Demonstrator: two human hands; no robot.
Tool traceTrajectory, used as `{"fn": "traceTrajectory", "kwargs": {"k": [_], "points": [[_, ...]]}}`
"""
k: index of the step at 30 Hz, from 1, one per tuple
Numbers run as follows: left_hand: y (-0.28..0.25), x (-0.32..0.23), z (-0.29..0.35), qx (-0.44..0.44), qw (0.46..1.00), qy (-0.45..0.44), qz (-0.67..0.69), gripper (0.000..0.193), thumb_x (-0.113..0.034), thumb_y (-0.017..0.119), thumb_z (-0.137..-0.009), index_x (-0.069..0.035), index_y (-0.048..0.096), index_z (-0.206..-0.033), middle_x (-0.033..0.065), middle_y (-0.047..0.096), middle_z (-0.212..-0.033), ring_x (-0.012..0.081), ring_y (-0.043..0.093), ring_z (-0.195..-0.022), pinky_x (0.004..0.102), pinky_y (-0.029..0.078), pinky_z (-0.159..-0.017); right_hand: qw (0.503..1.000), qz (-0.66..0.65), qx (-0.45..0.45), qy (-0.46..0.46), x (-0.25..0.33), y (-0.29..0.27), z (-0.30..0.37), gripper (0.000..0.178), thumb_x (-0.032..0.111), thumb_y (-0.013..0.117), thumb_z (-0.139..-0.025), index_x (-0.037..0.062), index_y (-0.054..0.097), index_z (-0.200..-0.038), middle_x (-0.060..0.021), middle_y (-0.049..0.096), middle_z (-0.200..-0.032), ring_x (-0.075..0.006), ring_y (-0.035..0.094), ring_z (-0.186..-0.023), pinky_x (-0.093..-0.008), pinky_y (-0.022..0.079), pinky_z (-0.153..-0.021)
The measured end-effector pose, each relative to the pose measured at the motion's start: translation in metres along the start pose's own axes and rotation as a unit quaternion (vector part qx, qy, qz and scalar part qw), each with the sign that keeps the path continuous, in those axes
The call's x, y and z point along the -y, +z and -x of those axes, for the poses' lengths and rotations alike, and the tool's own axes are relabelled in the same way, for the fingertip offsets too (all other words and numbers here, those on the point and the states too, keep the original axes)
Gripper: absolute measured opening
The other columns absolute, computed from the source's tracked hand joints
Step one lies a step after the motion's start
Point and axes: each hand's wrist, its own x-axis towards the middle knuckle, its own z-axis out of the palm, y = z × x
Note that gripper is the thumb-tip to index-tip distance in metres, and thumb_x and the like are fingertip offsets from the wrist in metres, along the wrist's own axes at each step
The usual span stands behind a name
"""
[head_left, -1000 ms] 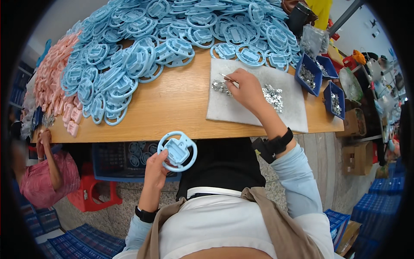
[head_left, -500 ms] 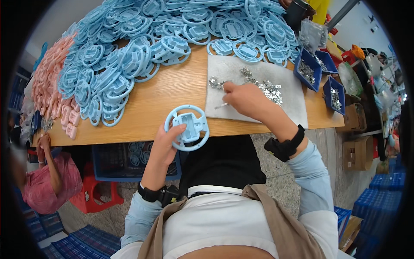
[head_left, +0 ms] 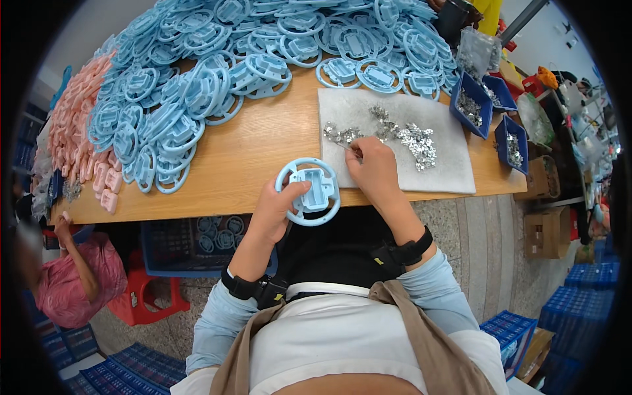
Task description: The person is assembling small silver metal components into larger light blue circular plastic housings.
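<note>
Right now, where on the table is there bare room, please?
Bare wood runs between the blue ring pile and the white mat. Crowded: the far side, under that pile; the left, pink pieces; the far right, blue bins.

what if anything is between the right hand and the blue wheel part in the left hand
Nothing visible stands between the right hand and the blue wheel part. The left hand grips it from the opposite side, its thumb lying over part of the face.

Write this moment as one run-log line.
left hand: holds blue steering-wheel-shaped part | right hand: pinches thin tool | white pad: loose silver metal pieces
</note>
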Motion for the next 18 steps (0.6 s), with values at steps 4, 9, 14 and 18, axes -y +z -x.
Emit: {"fn": "traceTrajectory", "kwargs": {"k": [4, 9, 14, 18], "points": [[-0.002, -0.003, -0.003, -0.008, 1.0, 0.012, 0.024, 0.029, -0.017, 0.064, -0.081, -0.002, 0.057, -0.104, 0.0038, 0.06, -0.089, 0.01, 0.06, -0.076, 0.0226, 0.048, -0.063, 0.999, -0.035, -0.017, 0.0, -0.004, -0.001, 0.008, 0.007, 0.005, 0.062, -0.075, -0.0009, 0.061, -0.079, -0.017, 0.058, -0.078, -0.0338, 0.058, -0.071, -0.0394, 0.047, -0.065], [0.009, -0.002, -0.009, 0.004, 0.996, -0.014, 0.088, 0.028, -0.02, 0.063, -0.084, -0.003, 0.057, -0.105, 0.0049, 0.061, -0.09, 0.0111, 0.06, -0.078, 0.0238, 0.049, -0.064, 0.998, -0.04, -0.027, -0.031, -0.003, -0.005, 0.009, 0.007, 0.001, 0.061, -0.076, -0.0009, 0.062, -0.082, -0.015, 0.059, -0.08, -0.0294, 0.059, -0.07, -0.0355, 0.046, -0.062], [0.005, 0.004, -0.019, 0.055, 0.99, -0.036, 0.125, 0.026, -0.02, 0.06, -0.085, -0.003, 0.057, -0.105, 0.0045, 0.062, -0.09, 0.0107, 0.061, -0.077, 0.0241, 0.05, -0.065, 0.98, -0.149, 0.068, -0.117, 0.02, -0.021, 0.003, 0.014, -0.003, 0.064, -0.074, -0.0014, 0.063, -0.088, -0.0099, 0.062, -0.084, -0.0163, 0.056, -0.059, -0.0269, 0.044, -0.054], [0.004, 0.005, -0.02, 0.069, 0.989, -0.044, 0.125, 0.026, -0.02, 0.06, -0.086, -0.003, 0.057, -0.105, 0.0038, 0.062, -0.089, 0.0103, 0.061, -0.075, 0.0238, 0.05, -0.064, 0.966, -0.176, 0.114, -0.148, 0.033, -0.029, -0.004, 0.022, -0.005, 0.065, -0.073, -0.0005, 0.063, -0.094, -0.0083, 0.062, -0.085, -0.0136, 0.055, -0.059, -0.0255, 0.043, -0.054]]}}
